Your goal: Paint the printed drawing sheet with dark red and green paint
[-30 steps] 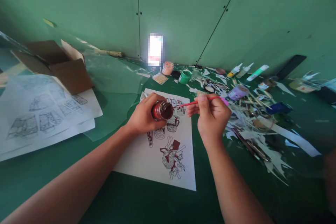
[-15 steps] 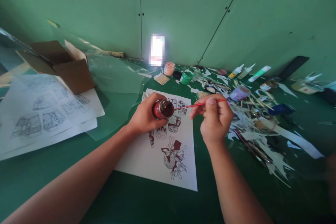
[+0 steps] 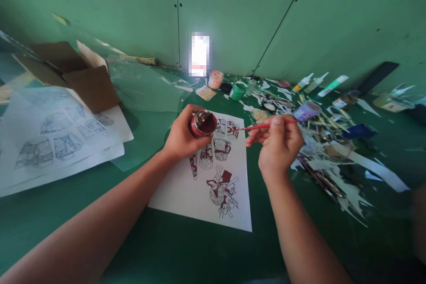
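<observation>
My left hand (image 3: 184, 135) is wrapped round a jar of dark red paint (image 3: 202, 125), its mouth tilted up toward me. Between the fingers of my right hand (image 3: 279, 142) is a thin red paintbrush (image 3: 261, 127), pointing left. Its tip lies over the upper right drawings; whether it touches the paper cannot be made out. The white sheet (image 3: 186, 199) lies beneath both hands, printed with line drawings partly coloured dark red. My left hand and the jar hide its upper left part.
An open cardboard box (image 3: 93, 88) rests on drawing sheets (image 3: 100, 151) at left. Behind the sheet are a green paint jar (image 3: 238, 92), a peach jar (image 3: 216, 79) and a bright screen (image 3: 199, 54). Paper scraps, tools and a purple jar (image 3: 306, 111) crowd the right.
The jar in my left hand has moved slightly left and up, away from the brush. My right hand and the brush have shifted a little right. The view has tilted slightly down.
</observation>
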A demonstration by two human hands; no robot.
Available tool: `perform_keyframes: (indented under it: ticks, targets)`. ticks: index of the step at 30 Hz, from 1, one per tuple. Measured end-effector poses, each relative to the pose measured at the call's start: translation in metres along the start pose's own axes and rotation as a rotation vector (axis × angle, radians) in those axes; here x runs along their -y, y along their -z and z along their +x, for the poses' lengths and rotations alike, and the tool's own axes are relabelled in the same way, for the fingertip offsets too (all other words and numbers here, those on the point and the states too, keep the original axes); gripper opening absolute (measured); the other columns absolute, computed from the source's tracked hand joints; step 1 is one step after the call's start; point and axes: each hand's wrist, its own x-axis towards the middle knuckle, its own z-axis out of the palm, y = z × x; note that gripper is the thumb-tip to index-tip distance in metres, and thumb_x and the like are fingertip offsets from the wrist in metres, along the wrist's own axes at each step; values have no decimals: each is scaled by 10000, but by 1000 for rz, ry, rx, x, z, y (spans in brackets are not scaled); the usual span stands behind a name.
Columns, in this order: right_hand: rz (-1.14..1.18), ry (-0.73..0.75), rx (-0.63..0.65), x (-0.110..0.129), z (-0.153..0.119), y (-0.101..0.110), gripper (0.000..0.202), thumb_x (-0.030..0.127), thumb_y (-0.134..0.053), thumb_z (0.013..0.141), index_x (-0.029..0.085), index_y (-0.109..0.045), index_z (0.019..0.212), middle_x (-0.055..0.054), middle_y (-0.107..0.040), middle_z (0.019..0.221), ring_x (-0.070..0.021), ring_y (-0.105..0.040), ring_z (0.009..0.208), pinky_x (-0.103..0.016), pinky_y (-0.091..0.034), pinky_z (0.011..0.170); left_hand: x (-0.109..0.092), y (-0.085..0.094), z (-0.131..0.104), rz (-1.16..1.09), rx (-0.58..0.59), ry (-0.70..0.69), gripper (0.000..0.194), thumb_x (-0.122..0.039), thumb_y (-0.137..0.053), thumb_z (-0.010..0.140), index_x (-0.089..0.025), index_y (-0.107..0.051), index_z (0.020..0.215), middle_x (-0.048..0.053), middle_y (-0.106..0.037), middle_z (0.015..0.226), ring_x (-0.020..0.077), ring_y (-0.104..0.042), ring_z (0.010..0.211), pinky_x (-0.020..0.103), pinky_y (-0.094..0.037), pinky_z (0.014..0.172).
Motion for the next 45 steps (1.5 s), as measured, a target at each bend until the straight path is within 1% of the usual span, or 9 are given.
perform_keyframes:
  ticks: [5,8,12,14,18,24,32,39,45]
  targets:
    - [37,-233,12,4,-35,23,361,460,-664,836,209,-500,635,84,-539,463,-91,-507,328,-207,-455,300,-1,-3,2,-29,-64,-8,436,-298,-722,660,-203,-486,1014,40,-616,1021,195,-609,894,353,-522,823]
    - [-21,-341,-3,13,-59,37,427,529,-611,861,187,-579,607,47,-554,431,-117,-532,328,-238,-477,308,-1,-4,3,7,-55,-2,450,-264,-733,662,-205,-473,1024,40,-605,1033,208,-611,928,369,-525,852]
    - [-65,-394,-30,23,-80,46,491,592,-641,821,167,-647,577,11,-598,448,-133,-572,340,-255,-501,330,2,-6,3,50,-45,-9,479,-252,-733,669,-206,-453,1055,44,-592,1059,226,-612,970,383,-521,879]
    - [-74,-399,-20,26,-88,46,474,573,-674,807,168,-651,562,7,-617,478,-128,-593,370,-251,-519,365,6,-8,3,18,-52,-50,465,-267,-728,680,-205,-454,1051,43,-592,1048,219,-612,946,380,-525,860]
    - [-157,-409,30,32,-101,43,451,524,-646,858,176,-645,572,20,-602,467,-105,-578,387,-238,-518,423,18,-15,5,-28,-94,-171,484,-330,-752,657,-218,-469,1033,31,-589,998,225,-612,900,395,-536,818]
    - [-302,-423,62,37,-103,36,353,462,-739,783,186,-621,597,22,-646,478,-104,-575,359,-218,-478,382,28,-20,7,-57,-103,-257,497,-359,-775,654,-237,-485,1039,20,-575,991,217,-603,876,414,-550,801]
    - [-391,-422,156,36,-104,38,302,428,-709,806,189,-662,628,4,-706,529,-96,-581,353,-214,-485,381,30,-24,10,-93,-96,-308,477,-286,-794,637,-224,-502,1009,21,-590,948,190,-553,804,397,-518,727]
    - [-400,-416,181,37,-104,38,290,404,-716,804,192,-665,613,7,-708,522,-96,-592,356,-205,-482,379,40,-21,13,-104,-69,-238,505,-282,-825,613,-267,-494,994,15,-584,955,213,-536,814,427,-479,770]
    - [-399,-408,178,38,-104,38,265,364,-739,792,192,-668,603,17,-704,515,-91,-591,353,-192,-471,377,34,-23,12,-115,-82,-237,501,-262,-818,581,-266,-493,964,16,-584,948,217,-546,836,418,-491,778]
